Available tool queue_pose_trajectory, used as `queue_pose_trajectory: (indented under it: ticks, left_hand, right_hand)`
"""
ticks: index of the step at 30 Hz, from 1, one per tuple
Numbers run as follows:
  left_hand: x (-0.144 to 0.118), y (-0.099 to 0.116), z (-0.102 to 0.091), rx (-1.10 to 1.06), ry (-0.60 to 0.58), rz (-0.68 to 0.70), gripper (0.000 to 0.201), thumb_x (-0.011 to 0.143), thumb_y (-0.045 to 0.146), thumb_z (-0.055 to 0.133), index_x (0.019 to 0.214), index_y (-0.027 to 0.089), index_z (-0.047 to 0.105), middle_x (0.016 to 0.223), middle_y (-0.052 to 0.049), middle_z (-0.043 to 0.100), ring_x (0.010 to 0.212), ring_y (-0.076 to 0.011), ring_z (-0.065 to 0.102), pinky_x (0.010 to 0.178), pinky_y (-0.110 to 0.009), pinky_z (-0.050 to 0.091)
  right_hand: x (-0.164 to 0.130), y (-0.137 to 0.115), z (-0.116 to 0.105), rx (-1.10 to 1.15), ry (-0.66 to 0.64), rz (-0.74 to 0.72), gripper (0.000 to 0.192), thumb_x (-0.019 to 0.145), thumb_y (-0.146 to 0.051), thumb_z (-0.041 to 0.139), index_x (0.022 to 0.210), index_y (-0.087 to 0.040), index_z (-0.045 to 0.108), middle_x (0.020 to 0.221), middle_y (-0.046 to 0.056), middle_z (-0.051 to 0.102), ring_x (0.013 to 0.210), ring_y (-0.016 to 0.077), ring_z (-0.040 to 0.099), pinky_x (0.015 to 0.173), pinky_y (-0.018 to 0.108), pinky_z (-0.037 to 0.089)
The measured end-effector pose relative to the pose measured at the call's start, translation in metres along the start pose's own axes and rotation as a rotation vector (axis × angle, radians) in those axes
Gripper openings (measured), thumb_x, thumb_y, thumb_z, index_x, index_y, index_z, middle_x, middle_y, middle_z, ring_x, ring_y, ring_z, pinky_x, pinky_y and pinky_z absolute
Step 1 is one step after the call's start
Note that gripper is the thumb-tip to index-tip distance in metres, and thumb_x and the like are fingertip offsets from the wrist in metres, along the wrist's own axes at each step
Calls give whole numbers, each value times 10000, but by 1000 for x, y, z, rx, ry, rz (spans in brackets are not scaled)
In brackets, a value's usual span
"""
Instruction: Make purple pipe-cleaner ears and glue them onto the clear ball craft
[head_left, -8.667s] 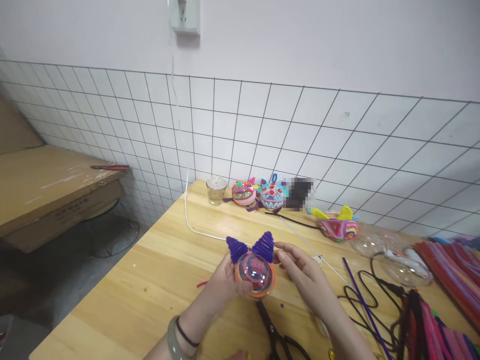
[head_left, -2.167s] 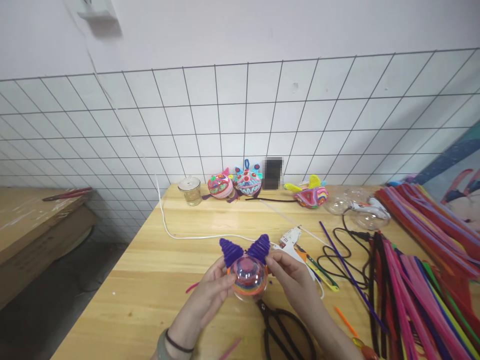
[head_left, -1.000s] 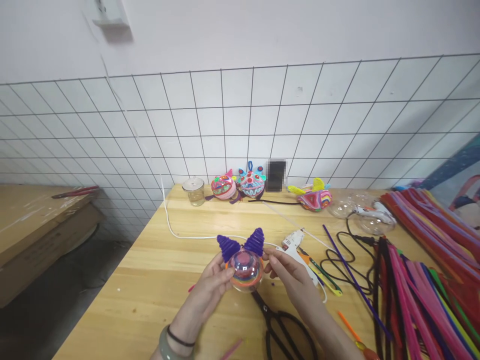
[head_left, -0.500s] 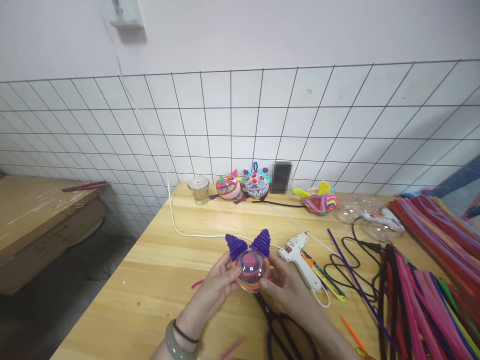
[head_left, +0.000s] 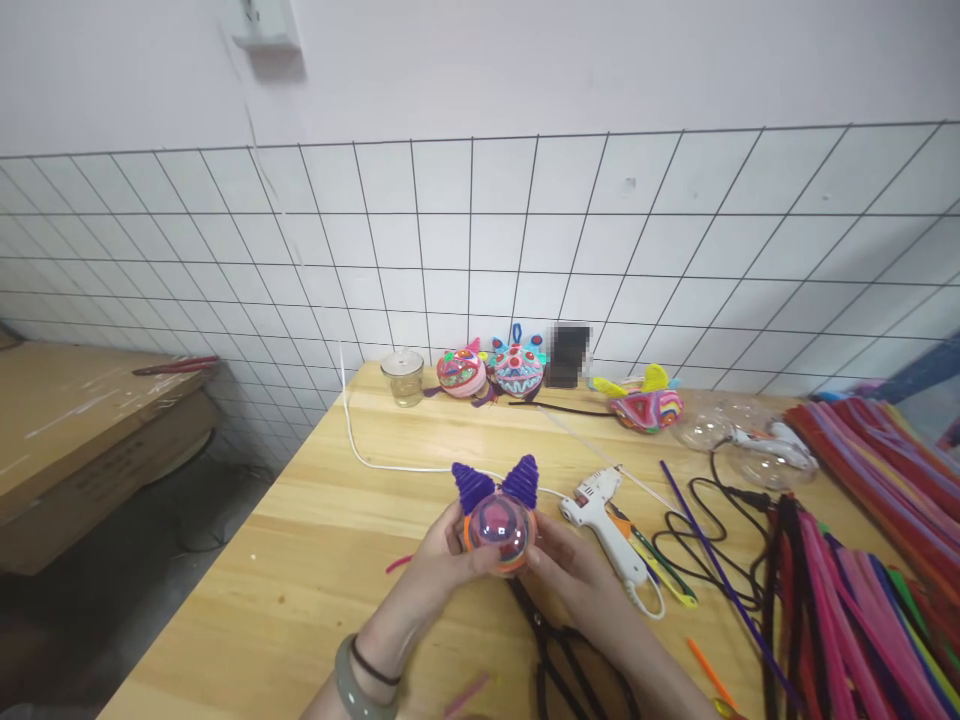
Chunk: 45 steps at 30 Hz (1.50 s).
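Between my two hands is a clear plastic ball (head_left: 498,530) lined with coloured pipe cleaner, with two purple pipe-cleaner ears on its top. My left hand (head_left: 446,560) grips its left side, the thumb lying across the lower front. At the right side my right hand (head_left: 566,565) holds it with thumb and fingers. Black-handled scissors (head_left: 551,640) lie on the table under my hands, their blades partly hidden. Just right of my right hand rests a white hot glue gun (head_left: 611,530).
Along the tiled wall stand a glass cup (head_left: 403,378), decorated balls (head_left: 517,370) and a winged one (head_left: 646,408). Clear plastic shells (head_left: 772,462) lie at the back right. Pipe-cleaner bundles (head_left: 847,600) cover the right side, near a black cable (head_left: 709,560) and a purple pipe cleaner (head_left: 720,560).
My left thumb has slid across the lower front of the ball. The ball is tilted slightly and stays in both hands. The view has shifted a little to the left.
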<state>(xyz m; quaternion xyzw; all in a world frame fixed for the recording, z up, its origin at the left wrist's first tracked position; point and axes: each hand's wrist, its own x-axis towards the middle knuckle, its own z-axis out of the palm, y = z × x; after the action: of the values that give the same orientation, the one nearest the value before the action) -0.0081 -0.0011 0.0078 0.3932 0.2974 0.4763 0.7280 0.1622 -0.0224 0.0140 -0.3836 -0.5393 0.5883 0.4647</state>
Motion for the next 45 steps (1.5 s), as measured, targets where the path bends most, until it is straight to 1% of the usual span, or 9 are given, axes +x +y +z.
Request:
queue_pose_trajectory:
  ticks: [6,9,11,14,18,23,28,38,45]
  left_hand:
    - [2,16,-12,-258,192,58,445,689,241,754,1108,191,613,1136,-106,656,980,-242,624,823,-357,502]
    - [5,23,-23,-453,254,97,293,790,226,640,1082,205,615,1099,-78,672,947,-216,633,791,-367,522]
    - [7,27,-30,-554,319,101,184,824,228,590,999,189,635,1014,-71,695,892,-205,647,775,-366,530]
    - [9,29,-36,-622,390,110,146,858,235,539,941,174,643,950,-71,703,857,-203,653,776,-370,532]
    - [11,29,-38,-657,440,111,152,876,223,513,928,174,647,918,-60,705,844,-195,655,789,-372,532]
    - [10,28,-37,-672,440,105,157,884,231,506,927,175,647,942,-68,702,869,-202,653,808,-382,527]
    - [9,28,-37,-652,418,99,165,880,236,513,964,173,641,953,-75,700,867,-208,654,792,-381,535]
    - [9,27,-32,-628,408,66,186,858,235,546,1021,175,613,983,-87,697,866,-211,664,781,-382,542]
    - [8,27,-29,-597,380,48,175,871,239,522,1009,169,603,982,-85,706,879,-230,673,790,-392,541]
  right_hand:
    - [-3,6,-5,-113,302,80,525,734,-572,654,1114,-209,654,1073,136,700,895,264,673,816,449,529]
    - [-3,10,-9,-180,392,34,488,692,-552,696,1036,-206,697,994,125,723,850,258,677,758,409,552]
    - [-2,10,-10,-235,423,7,392,668,-520,721,909,-212,742,925,109,740,833,262,676,744,393,553]
    - [-2,9,-11,-288,424,2,243,658,-458,738,725,-227,766,820,90,755,811,270,673,742,381,545]
    - [-2,8,-11,-338,414,-4,198,631,-423,760,611,-227,748,704,70,743,701,258,662,670,360,532]
    - [-4,4,-8,-370,384,-1,352,714,-501,683,524,-205,692,583,49,689,610,222,626,603,313,497]
    - [-5,0,-7,-373,337,4,494,798,-555,568,458,-202,623,549,49,656,590,211,610,626,309,480]
    - [-7,-3,3,-293,298,29,577,818,-572,536,369,-210,548,465,33,616,498,181,584,613,309,466]
    - [-9,-9,4,-291,293,19,548,856,-532,505,430,-202,607,552,55,652,590,202,601,676,317,447]
